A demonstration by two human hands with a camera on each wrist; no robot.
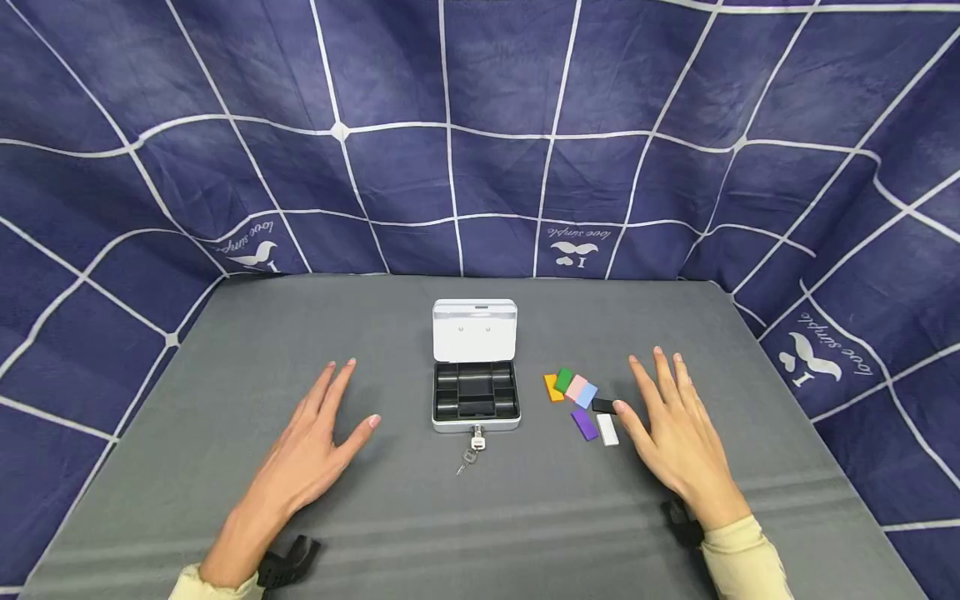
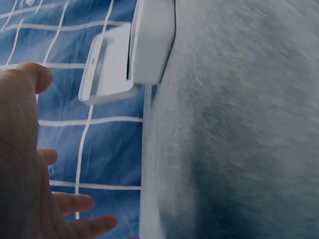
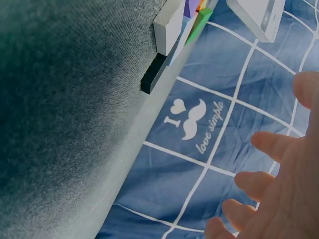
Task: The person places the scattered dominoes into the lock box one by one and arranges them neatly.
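Lying right of the box (image 1: 453, 427), the blocks (image 1: 585, 395) were nearer to the right grip (image 1: 675, 433). This and the left grip (image 1: 309, 446) were empty, fingers apart.

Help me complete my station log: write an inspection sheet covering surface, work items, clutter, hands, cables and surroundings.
Surface: grey tabletop, faint creases across its near part.
Work items: box with raised lid, black divided tray inside and keys at its front; blocks in orange, green, pink, light blue, black, purple and white, grouped right of the box.
Clutter: nothing seen.
Left hand: fingers extended, left of the box, holding nothing.
Right hand: fingers extended, beside the blocks, holding nothing.
Cables: nothing seen.
Surroundings: blue fabric with white lines, behind and at both sides.
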